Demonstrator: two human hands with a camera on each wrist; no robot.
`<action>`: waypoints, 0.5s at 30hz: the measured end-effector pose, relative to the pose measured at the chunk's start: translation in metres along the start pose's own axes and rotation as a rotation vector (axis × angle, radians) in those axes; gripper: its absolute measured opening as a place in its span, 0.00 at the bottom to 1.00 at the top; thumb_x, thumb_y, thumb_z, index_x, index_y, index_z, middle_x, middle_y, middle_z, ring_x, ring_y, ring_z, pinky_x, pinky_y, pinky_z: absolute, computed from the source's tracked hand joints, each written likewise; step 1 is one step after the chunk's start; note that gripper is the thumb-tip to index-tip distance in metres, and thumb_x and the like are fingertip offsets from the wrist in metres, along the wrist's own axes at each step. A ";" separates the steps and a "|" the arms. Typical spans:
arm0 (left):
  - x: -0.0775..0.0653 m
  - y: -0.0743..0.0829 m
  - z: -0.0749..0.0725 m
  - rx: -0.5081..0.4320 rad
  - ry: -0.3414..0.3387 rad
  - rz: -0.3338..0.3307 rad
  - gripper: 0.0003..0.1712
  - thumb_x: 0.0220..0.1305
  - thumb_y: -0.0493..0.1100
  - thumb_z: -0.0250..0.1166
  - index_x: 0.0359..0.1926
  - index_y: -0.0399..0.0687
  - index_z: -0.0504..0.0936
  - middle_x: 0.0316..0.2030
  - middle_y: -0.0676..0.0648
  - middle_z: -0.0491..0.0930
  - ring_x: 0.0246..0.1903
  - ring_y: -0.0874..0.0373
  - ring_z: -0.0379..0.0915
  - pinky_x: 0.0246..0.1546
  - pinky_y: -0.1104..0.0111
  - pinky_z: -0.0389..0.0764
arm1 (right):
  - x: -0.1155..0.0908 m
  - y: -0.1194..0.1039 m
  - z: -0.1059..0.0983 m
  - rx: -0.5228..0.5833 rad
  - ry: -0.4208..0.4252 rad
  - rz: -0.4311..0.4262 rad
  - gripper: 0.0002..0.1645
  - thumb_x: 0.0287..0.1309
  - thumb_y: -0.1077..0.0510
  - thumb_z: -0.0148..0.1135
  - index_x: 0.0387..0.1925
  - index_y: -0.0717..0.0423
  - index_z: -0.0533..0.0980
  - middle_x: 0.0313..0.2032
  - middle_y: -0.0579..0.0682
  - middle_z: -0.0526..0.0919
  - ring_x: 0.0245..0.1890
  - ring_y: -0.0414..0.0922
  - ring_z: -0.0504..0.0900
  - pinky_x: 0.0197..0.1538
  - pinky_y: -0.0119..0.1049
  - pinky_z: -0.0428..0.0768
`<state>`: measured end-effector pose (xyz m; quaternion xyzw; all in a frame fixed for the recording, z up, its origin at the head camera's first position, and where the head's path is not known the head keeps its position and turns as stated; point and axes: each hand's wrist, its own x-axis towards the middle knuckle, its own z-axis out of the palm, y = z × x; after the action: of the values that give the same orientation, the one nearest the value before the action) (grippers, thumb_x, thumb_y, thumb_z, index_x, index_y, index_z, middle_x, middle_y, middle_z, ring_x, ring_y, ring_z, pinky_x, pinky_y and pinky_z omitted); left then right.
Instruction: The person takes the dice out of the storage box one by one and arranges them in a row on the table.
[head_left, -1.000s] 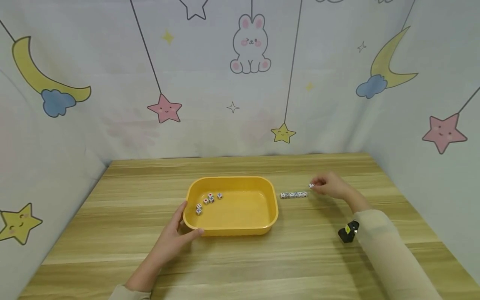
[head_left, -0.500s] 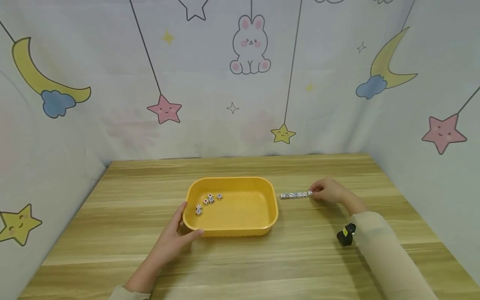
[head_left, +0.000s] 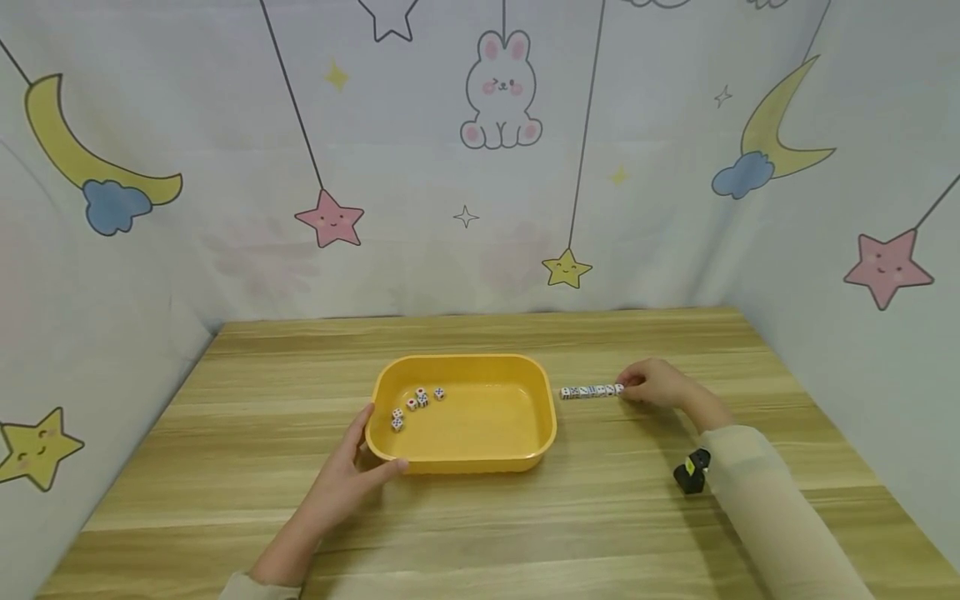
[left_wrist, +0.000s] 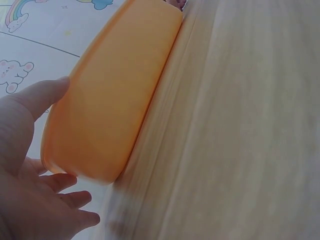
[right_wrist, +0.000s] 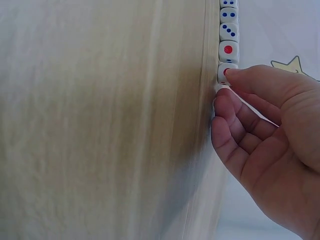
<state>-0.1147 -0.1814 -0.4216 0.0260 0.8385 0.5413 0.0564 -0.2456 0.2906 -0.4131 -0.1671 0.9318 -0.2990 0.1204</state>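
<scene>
So I count thirteen dice here: six loose dice (head_left: pixel 422 401) toward the left end inside one yellow tray (head_left: pixel 465 466), and seven in a straight row of dice (head_left: pixel 592 391) on the table just right of it, packed side by side. There's also one small black object (head_left: pixel 691 472) beside the right sleeve (head_left: pixel 738 450), can't tell what it is.

Dice are white cubes with rounded corners, red and blue pips. Tray looks like smooth plastic, rounded rectangle, and the table (head_left: pixel 525 533) has streaky wood grain.

Right hand (head_left: pixel 660 385) has thumb and fingertips together, pinching the end die (head_left: pixel 618 389). Left hand (head_left: pixel 341 479) grips the tray's near left corner, thumb on the long side, fingers spread around the short end.
</scene>
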 end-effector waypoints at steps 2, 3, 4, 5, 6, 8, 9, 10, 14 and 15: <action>0.000 0.000 0.000 0.004 0.002 -0.001 0.59 0.55 0.51 0.73 0.76 0.48 0.44 0.73 0.39 0.54 0.71 0.39 0.46 0.68 0.40 0.44 | 0.000 -0.001 0.000 0.000 0.003 -0.006 0.13 0.58 0.64 0.63 0.42 0.70 0.79 0.32 0.52 0.83 0.30 0.39 0.75 0.34 0.35 0.76; 0.000 0.000 0.000 0.005 0.002 -0.001 0.59 0.55 0.51 0.73 0.76 0.48 0.44 0.73 0.39 0.54 0.72 0.39 0.46 0.68 0.40 0.44 | 0.000 -0.001 0.000 0.003 0.006 -0.007 0.13 0.58 0.64 0.63 0.42 0.70 0.79 0.32 0.52 0.83 0.30 0.39 0.75 0.34 0.35 0.76; 0.000 -0.001 -0.001 0.007 0.002 0.000 0.58 0.55 0.51 0.72 0.76 0.48 0.44 0.73 0.39 0.54 0.72 0.39 0.46 0.68 0.40 0.44 | 0.000 -0.001 0.000 0.005 0.008 -0.009 0.13 0.58 0.64 0.63 0.43 0.70 0.79 0.32 0.52 0.83 0.30 0.39 0.76 0.34 0.34 0.77; 0.000 -0.001 0.000 0.007 0.001 0.004 0.58 0.55 0.51 0.72 0.76 0.49 0.44 0.73 0.39 0.54 0.72 0.39 0.46 0.68 0.40 0.44 | -0.001 -0.001 0.000 0.009 0.008 -0.011 0.14 0.58 0.64 0.63 0.43 0.71 0.79 0.32 0.52 0.83 0.30 0.39 0.76 0.34 0.35 0.77; 0.000 -0.001 0.000 0.005 0.001 0.006 0.58 0.55 0.51 0.72 0.76 0.49 0.44 0.73 0.39 0.54 0.72 0.39 0.46 0.68 0.40 0.44 | -0.001 0.000 -0.001 0.008 0.011 -0.013 0.15 0.57 0.63 0.63 0.44 0.71 0.79 0.32 0.53 0.83 0.30 0.39 0.77 0.35 0.35 0.77; 0.000 -0.001 0.000 0.005 0.001 0.009 0.57 0.56 0.50 0.72 0.76 0.49 0.45 0.73 0.39 0.54 0.72 0.39 0.46 0.68 0.40 0.45 | -0.002 -0.001 -0.004 0.000 0.015 -0.015 0.18 0.56 0.62 0.63 0.46 0.71 0.78 0.33 0.53 0.84 0.31 0.40 0.77 0.36 0.35 0.77; 0.000 -0.001 0.000 0.007 0.001 0.010 0.57 0.56 0.50 0.72 0.76 0.49 0.45 0.73 0.39 0.54 0.72 0.39 0.46 0.68 0.40 0.45 | -0.003 -0.002 -0.006 -0.007 0.017 -0.013 0.19 0.57 0.61 0.63 0.47 0.71 0.78 0.34 0.53 0.84 0.32 0.40 0.78 0.36 0.35 0.77; 0.000 -0.001 0.000 0.009 0.003 0.010 0.57 0.56 0.49 0.72 0.76 0.50 0.45 0.73 0.40 0.54 0.71 0.39 0.46 0.68 0.40 0.46 | -0.004 -0.004 -0.009 -0.007 0.016 -0.010 0.21 0.58 0.60 0.62 0.49 0.71 0.77 0.35 0.53 0.83 0.32 0.40 0.78 0.36 0.35 0.77; 0.000 -0.001 0.000 0.012 0.007 0.003 0.57 0.55 0.50 0.72 0.76 0.50 0.45 0.73 0.40 0.54 0.72 0.39 0.46 0.68 0.40 0.46 | -0.004 -0.018 -0.021 0.017 0.015 0.001 0.26 0.64 0.56 0.59 0.57 0.71 0.73 0.36 0.55 0.82 0.34 0.45 0.78 0.37 0.39 0.77; 0.000 -0.002 0.000 0.010 0.006 0.002 0.57 0.55 0.50 0.72 0.76 0.50 0.45 0.73 0.40 0.54 0.72 0.39 0.46 0.68 0.40 0.45 | -0.004 -0.023 -0.023 0.034 0.016 0.005 0.27 0.65 0.55 0.58 0.58 0.71 0.72 0.37 0.56 0.81 0.34 0.47 0.77 0.38 0.41 0.78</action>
<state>-0.1148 -0.1821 -0.4230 0.0257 0.8414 0.5372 0.0530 -0.2441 0.2866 -0.3802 -0.1605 0.9278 -0.3160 0.1164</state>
